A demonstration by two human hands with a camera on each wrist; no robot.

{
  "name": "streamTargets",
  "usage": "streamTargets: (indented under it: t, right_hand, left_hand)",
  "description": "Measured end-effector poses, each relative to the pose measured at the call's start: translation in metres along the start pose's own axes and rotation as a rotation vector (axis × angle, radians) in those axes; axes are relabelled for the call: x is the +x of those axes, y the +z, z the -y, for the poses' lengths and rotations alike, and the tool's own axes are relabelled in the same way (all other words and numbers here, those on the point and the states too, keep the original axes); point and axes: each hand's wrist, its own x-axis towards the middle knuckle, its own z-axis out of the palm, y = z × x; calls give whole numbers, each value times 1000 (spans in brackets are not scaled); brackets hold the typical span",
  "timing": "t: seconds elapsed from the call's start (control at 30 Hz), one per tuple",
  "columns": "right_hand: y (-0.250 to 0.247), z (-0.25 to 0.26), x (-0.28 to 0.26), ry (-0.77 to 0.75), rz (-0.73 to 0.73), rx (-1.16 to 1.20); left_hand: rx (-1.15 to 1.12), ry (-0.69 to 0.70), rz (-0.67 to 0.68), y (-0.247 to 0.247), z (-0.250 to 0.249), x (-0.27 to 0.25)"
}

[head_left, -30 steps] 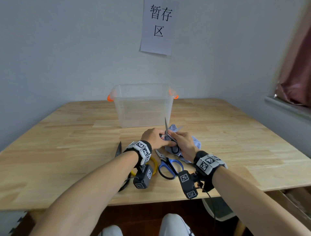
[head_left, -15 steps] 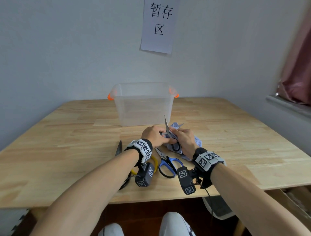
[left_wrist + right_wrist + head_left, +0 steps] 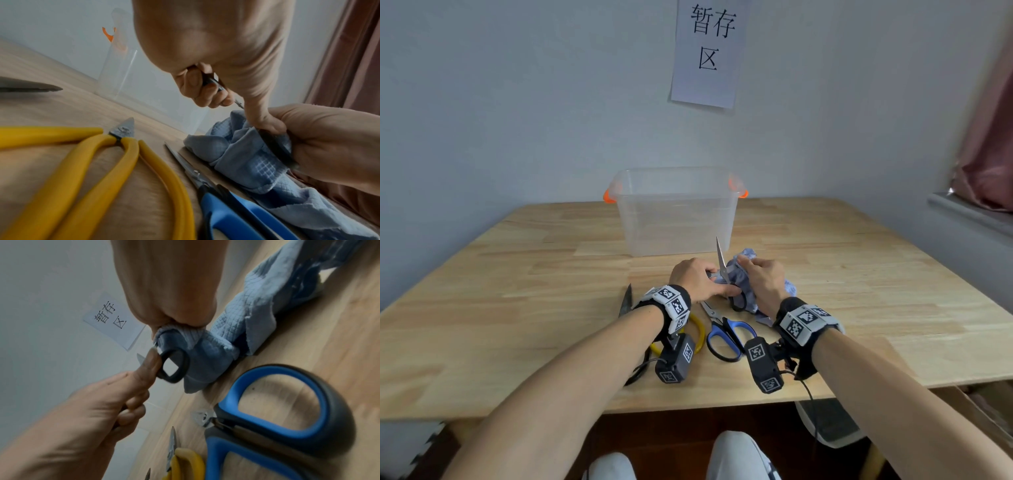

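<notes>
L hand grips black scissors blade-up; R hand clutches blue cloth round its handle.

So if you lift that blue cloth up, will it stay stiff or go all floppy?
Probably floppy: the blue cloth bunches into soft folds where the right hand grips it. Likely light too, since its loose tail lies crumpled on the table. Its quilted weave should not slip much.

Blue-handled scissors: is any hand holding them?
No, the blue-handled scissors lie on the wooden table, while the left hand grips the black-handled scissors.
</notes>
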Motion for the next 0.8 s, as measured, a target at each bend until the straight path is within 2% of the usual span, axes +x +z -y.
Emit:
streamTargets:
  t: [0.23,0.4,0.57,0.8]
  right_hand:
    - [6,11,-10,108,91,53]
    - [14,8,-24,102,204,149]
    - [9,8,-21,50,171,47]
    - [1,5,-7,5,102,53]
  left_hand:
    - [-50,-38,-31,-2,0,1]
    - [-13,-56,-59,-1,-1,0]
    - [-14,-62,-28,0,0,0]
    - [-50,-56,9,-3,-8,2]
